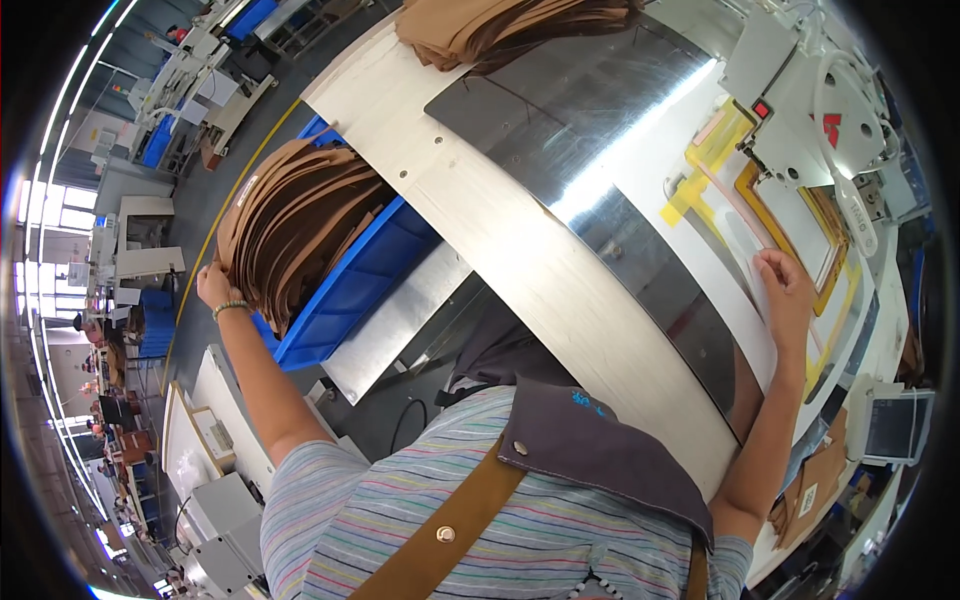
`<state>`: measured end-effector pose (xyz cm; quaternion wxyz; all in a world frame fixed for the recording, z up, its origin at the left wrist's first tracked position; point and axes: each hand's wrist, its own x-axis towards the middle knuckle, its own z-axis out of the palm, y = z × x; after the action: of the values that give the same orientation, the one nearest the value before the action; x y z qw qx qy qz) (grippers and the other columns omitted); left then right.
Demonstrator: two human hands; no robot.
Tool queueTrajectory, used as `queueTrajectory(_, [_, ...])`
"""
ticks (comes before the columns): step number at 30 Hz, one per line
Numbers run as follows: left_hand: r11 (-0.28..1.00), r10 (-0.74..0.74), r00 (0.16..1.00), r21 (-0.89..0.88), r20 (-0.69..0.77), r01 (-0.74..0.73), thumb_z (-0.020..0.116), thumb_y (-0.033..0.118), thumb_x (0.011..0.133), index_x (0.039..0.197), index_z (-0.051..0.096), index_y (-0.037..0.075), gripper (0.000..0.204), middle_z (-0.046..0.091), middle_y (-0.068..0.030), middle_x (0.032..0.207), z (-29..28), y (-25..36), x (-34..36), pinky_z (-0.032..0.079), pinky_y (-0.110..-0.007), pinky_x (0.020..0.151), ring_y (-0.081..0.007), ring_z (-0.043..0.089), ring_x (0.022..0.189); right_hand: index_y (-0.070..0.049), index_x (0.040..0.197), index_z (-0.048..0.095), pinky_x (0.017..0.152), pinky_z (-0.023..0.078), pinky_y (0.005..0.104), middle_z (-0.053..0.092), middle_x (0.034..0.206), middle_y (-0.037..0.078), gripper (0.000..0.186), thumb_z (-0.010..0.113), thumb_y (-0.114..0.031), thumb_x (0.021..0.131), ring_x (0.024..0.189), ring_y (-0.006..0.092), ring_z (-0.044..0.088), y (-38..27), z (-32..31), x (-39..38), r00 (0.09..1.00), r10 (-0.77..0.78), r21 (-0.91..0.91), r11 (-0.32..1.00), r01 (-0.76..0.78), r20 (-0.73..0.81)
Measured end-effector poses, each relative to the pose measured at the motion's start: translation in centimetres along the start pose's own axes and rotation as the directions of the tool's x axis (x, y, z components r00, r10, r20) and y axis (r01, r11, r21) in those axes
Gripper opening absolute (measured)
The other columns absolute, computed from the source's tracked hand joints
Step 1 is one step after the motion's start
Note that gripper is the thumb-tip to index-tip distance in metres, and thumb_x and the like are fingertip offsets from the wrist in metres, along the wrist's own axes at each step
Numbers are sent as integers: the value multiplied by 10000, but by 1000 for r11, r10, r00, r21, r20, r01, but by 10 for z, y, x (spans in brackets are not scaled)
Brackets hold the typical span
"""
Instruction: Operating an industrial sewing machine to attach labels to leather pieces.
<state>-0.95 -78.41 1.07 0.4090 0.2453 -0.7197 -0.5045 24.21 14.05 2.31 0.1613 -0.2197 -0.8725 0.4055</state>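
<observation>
My left hand (212,286) reaches out to the left, its fingers closed on the edge of a brown sheet in a thick stack of brown sheets (300,220). The stack stands on edge, fanned, in a blue bin (355,285). On the right, my right hand (785,290) rests by a white template sheet (735,320), with its fingers curled in. Whatever lies between those fingertips is hidden. Just beyond is a yellow-edged frame (825,290) under the head of a white sewing machine (815,110). Yellow tape (690,195) marks the template.
Another pile of brown sheets (510,30) lies at the far end of the pale worktable (480,210). A shiny dark metal plate (560,120) covers part of the top. A small screen (897,425) stands at lower right. More workstations (190,90) line the floor at left.
</observation>
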Motion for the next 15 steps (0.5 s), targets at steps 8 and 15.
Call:
queueTrajectory(8, [158, 750, 502, 621, 430, -768, 738, 349, 980, 1378, 691, 69, 489, 675, -217, 1411, 71, 107, -100, 425, -531, 1173, -427, 480, 1453, 29, 1091, 737, 835, 519, 260, 726, 941, 37, 163, 718, -106, 1002, 860, 100, 643, -1, 1, -2, 1000, 3, -61, 998, -2, 15])
queueTrajectory(15, [417, 309, 644, 509, 700, -753, 700, 285, 995, 1188, 794, 59, 312, 765, -200, 1205, 136, 125, -123, 530, -471, 1032, -387, 705, 1148, 34, 1090, 734, 826, 515, 258, 731, 940, 40, 155, 708, -94, 1007, 851, 103, 633, -3, 1, -4, 999, -33, -57, 998, 34, 13])
